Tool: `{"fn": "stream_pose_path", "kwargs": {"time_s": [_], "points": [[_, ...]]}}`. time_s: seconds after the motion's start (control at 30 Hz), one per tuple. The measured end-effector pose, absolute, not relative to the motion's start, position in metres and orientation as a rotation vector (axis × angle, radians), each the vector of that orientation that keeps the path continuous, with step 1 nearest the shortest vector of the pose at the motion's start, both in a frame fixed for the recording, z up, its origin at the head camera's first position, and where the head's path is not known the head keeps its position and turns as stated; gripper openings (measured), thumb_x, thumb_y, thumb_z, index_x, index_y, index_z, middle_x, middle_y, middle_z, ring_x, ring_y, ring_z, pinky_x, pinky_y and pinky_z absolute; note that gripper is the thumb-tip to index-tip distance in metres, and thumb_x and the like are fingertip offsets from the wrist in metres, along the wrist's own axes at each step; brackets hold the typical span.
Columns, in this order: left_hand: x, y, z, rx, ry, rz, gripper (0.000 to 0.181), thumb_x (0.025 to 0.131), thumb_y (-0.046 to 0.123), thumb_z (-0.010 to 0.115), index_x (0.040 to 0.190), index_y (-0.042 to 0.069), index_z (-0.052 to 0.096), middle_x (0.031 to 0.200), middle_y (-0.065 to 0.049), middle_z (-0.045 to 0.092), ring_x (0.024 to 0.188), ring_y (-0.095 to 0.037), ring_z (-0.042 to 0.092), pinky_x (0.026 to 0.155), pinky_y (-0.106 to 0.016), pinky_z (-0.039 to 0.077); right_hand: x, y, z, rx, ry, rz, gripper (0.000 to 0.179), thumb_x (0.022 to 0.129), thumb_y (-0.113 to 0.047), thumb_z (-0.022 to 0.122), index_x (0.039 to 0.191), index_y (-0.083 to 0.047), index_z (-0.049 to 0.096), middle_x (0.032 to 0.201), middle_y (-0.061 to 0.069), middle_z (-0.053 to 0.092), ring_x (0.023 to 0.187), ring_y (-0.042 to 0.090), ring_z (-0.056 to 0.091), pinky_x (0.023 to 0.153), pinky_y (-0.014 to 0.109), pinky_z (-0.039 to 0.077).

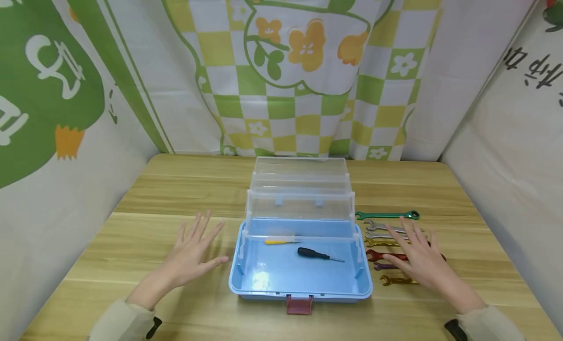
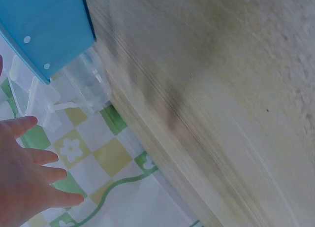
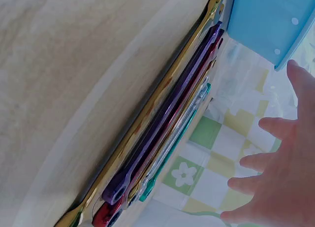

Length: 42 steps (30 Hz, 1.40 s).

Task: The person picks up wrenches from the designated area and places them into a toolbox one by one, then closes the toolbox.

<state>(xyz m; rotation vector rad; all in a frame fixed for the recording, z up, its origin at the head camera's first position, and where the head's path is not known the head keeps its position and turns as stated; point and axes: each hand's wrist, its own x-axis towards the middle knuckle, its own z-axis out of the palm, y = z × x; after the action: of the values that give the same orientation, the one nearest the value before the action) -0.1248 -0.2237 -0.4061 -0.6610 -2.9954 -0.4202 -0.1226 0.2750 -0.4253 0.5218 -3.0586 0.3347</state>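
A light-blue toolbox (image 1: 299, 278) stands on the wood-grain worktop (image 1: 198, 182), its clear tiered trays (image 1: 301, 207) raised toward its back and a maroon latch (image 1: 299, 306) hanging at its front. Inside the toolbox lie a yellow-handled screwdriver (image 1: 275, 242), partly behind a tray edge, and a black-handled screwdriver (image 1: 313, 253). To the toolbox's left, the left hand (image 1: 190, 259) is held above the worktop with fingers spread, gripping nothing. To the toolbox's right, the right hand (image 1: 420, 263), likewise spread and holding nothing, hovers over a row of wrenches (image 1: 376, 256), partly hiding them; they are green, silver, gold, red and purple, the green one farthest back. Behind the toolbox hangs a checked, flower-printed cloth (image 1: 303, 114).
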Motion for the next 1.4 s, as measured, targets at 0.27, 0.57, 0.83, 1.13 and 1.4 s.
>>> {"fn": "stream_pose_path", "kwargs": {"time_s": [0.27, 0.57, 0.83, 1.13, 1.4], "points": [[-0.121, -0.217, -0.409, -0.661, -2.955, -0.712, 0.070, 0.082, 0.041, 0.057, 0.138, 0.010, 0.029, 0.144, -0.021, 0.013, 0.128, -0.042, 0.014, 0.099, -0.062, 0.012, -0.121, 0.277, -0.426, 0.621, -2.968, 0.403, 0.068, 0.085, -0.044, 0.051, 0.142, -0.023, 0.019, 0.142, 0.023, 0.017, 0.125, 0.044, 0.018, 0.100, 0.062, -0.002], [-0.118, -0.208, -0.414, -0.598, -2.904, -1.169, 0.063, 0.085, 0.032, 0.057, 0.136, 0.005, 0.030, 0.140, -0.022, 0.025, 0.123, -0.044, 0.026, 0.091, -0.065, 0.026, -0.119, 0.280, -0.427, 0.703, -2.874, 0.485, 0.060, 0.084, -0.034, 0.058, 0.136, -0.014, 0.035, 0.135, 0.025, 0.029, 0.118, 0.045, 0.030, 0.103, 0.057, 0.007], [-0.119, -0.199, -0.418, -0.489, -2.857, -1.612, 0.057, 0.088, 0.022, 0.053, 0.134, -0.001, 0.030, 0.132, -0.029, 0.033, 0.115, -0.045, 0.038, 0.091, -0.051, 0.039, -0.114, 0.281, -0.429, 0.672, -2.813, 0.609, 0.056, 0.079, -0.027, 0.065, 0.129, -0.010, 0.045, 0.129, 0.021, 0.040, 0.112, 0.045, 0.038, 0.082, 0.063, 0.033], [-0.122, -0.195, -0.426, -0.356, -2.763, -2.052, 0.058, 0.089, 0.019, 0.052, 0.134, -0.006, 0.024, 0.128, -0.035, 0.034, 0.110, -0.040, 0.045, 0.086, -0.038, 0.046, -0.113, 0.288, -0.437, 0.662, -2.688, 0.758, 0.046, 0.073, -0.015, 0.071, 0.115, -0.005, 0.056, 0.114, 0.015, 0.056, 0.103, 0.033, 0.049, 0.077, 0.050, 0.045], [-0.122, -0.194, -0.428, -0.281, -2.699, -2.271, 0.060, 0.089, 0.018, 0.051, 0.134, -0.009, 0.021, 0.130, -0.035, 0.032, 0.108, -0.037, 0.048, 0.084, -0.038, 0.047, -0.109, 0.292, -0.436, 0.543, -2.788, 0.888, 0.030, 0.072, -0.021, 0.072, 0.100, -0.011, 0.065, 0.097, 0.004, 0.065, 0.090, 0.012, 0.057, 0.071, 0.035, 0.050]]}}
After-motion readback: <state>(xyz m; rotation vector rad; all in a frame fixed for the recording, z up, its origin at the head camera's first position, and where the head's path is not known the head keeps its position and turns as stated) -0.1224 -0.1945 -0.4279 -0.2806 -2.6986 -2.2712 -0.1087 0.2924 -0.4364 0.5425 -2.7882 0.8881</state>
